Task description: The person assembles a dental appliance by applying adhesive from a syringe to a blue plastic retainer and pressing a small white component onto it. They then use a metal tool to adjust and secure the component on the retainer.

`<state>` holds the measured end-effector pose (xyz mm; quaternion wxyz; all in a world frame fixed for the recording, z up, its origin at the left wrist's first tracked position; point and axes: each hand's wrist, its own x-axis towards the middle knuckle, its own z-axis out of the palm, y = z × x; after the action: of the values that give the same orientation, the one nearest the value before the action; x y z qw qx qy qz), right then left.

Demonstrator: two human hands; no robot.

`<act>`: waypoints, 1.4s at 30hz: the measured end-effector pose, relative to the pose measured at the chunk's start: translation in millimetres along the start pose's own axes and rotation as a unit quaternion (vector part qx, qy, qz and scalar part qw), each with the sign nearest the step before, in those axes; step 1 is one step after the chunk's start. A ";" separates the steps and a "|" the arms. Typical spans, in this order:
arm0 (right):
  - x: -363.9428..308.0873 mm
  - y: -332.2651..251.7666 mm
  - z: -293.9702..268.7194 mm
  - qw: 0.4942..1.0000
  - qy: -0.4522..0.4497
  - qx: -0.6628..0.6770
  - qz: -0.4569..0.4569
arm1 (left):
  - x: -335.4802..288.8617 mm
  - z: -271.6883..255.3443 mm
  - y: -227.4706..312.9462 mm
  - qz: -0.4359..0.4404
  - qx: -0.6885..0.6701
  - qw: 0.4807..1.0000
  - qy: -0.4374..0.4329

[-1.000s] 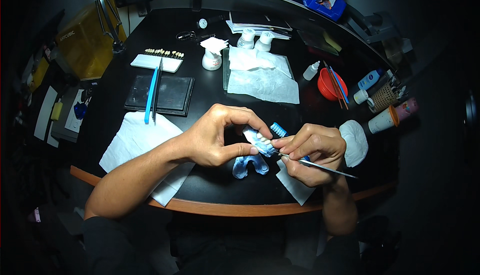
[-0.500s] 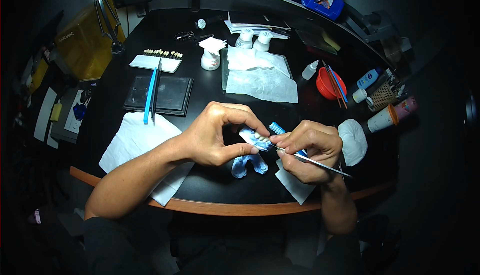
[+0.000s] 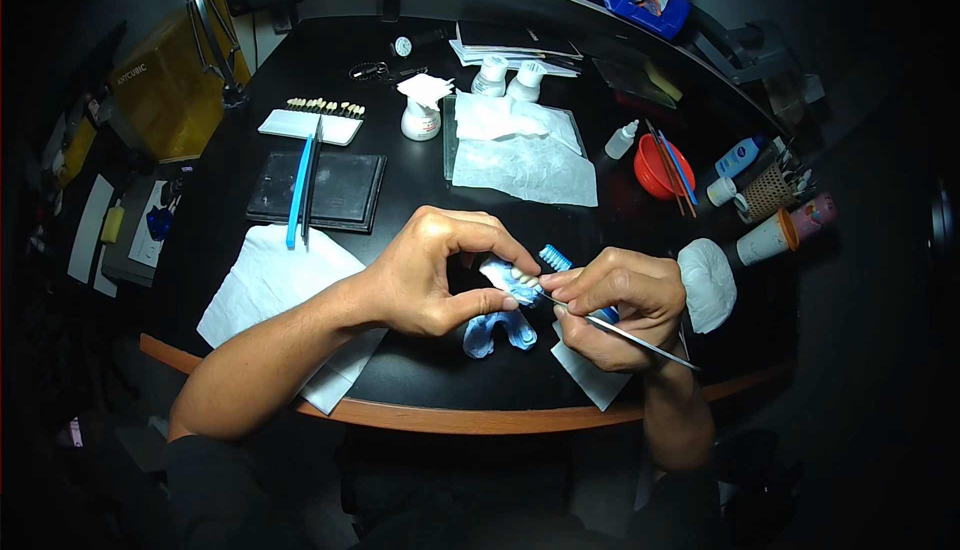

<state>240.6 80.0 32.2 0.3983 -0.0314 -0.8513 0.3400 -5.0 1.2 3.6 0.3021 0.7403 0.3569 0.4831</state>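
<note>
My left hand (image 3: 440, 270) pinches a blue-and-white dental model (image 3: 500, 273) between thumb and fingers, with a row of whitish teeth along it. My right hand (image 3: 625, 305) grips a slim metal dental instrument (image 3: 640, 343) like a pen. Its tip meets the model's right end, where the fingertips of both hands come close together; exact contact is too small to tell. Below the held model, a blue horseshoe-shaped dental cast (image 3: 482, 336) lies on the black table. A ribbed blue object (image 3: 553, 257) lies behind my right hand, partly hidden by it.
White tissue (image 3: 275, 275) lies under my left forearm; a smaller white sheet (image 3: 590, 375) sits below my right hand. A crumpled white wad (image 3: 706, 285) is to the right. Farther off are a black slab (image 3: 340, 190), a tooth shade rack (image 3: 310, 128), a paper-covered plate (image 3: 525, 165) and a red bowl (image 3: 652, 172).
The instrument's rear end has swung slightly toward me, and my right hand has turned and shifted a little to the right. My left hand and the model stay nearly still.
</note>
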 end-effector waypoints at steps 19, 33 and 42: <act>-0.8 1.2 -2.1 1.000 -0.011 0.016 -0.001 | 0.2 0.8 -2.5 0.017 0.002 1.000 0.006; 0.4 1.9 -4.1 0.998 -0.018 0.054 -0.010 | -1.5 -0.6 -0.3 -0.054 -0.096 0.994 0.002; -0.7 0.7 -1.2 0.998 0.006 0.058 -0.001 | -1.2 -0.1 0.5 -0.056 -0.117 0.992 0.000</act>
<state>241.8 81.0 31.9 0.4051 -0.0091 -0.8278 0.3879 -5.3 -0.1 3.5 0.4132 0.6787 0.3389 0.5038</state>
